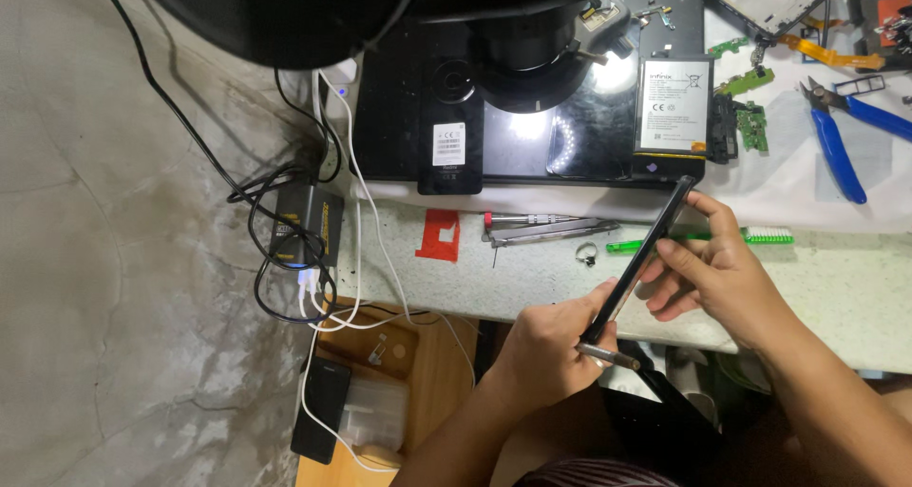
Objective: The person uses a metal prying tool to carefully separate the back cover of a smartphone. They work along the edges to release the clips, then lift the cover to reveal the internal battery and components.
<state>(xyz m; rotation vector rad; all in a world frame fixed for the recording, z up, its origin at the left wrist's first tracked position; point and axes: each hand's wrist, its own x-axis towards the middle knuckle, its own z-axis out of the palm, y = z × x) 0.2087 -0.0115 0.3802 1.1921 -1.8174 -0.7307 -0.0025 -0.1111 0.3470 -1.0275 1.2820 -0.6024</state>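
Observation:
My two hands hold a thin black phone (pixel 650 242) edge-on above the front edge of the white worktable (pixel 532 283). My right hand (pixel 714 268) grips its upper half with fingers and thumb. My left hand (pixel 551 344) grips the lower end and also holds a small metal-tipped tool (pixel 608 357) against it. On the table behind lie a metal screwdriver and tweezers (pixel 546 226), a green toothbrush (pixel 750 235) and a red plastic piece (pixel 439 235).
A black mat (pixel 399 116) under a microscope base carries a phone battery (pixel 673 105) and a small black phone (pixel 449 150). Green circuit boards (pixel 746 107) and blue-handled pliers (pixel 841 135) lie at the right. Cables and a charger box (pixel 306 226) hang at the left, above a wooden stool (pixel 418 373).

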